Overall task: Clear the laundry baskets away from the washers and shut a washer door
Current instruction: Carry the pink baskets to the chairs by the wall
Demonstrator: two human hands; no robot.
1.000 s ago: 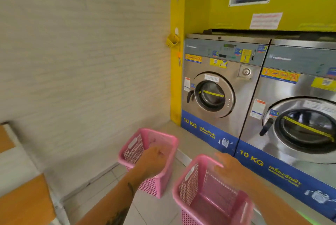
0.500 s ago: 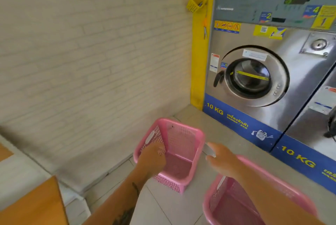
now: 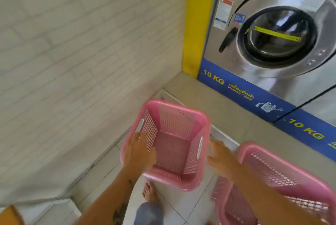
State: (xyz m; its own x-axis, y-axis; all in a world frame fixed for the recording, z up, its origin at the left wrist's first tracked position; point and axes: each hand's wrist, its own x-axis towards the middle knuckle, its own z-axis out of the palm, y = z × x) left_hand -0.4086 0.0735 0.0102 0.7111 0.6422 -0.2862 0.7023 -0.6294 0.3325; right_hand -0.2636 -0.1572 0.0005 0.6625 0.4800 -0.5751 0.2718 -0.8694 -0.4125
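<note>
Your left hand has its grip clamped on the near left rim of the pink basket, fingers curled inside over the mesh wall just below the white handle slot. Your right hand is spread apart and holds nothing; it sits just beside the basket's right wall, in the gap between that basket and the second pink basket, which lies under your right forearm.

Beyond the left grip, the gripped basket appears to sit on the tiled floor at the edge of the raised step, with the brick wall off to its left. Past the step stands the washer; its round door seems shut, though blur makes that uncertain.

To move it well, I'd close your right hand on the opposite rim near the white slot so the load is balanced, then lift straight before swinging away. Mind your bare foot, just under the near rim, and keep the far corner clear of the step.
</note>
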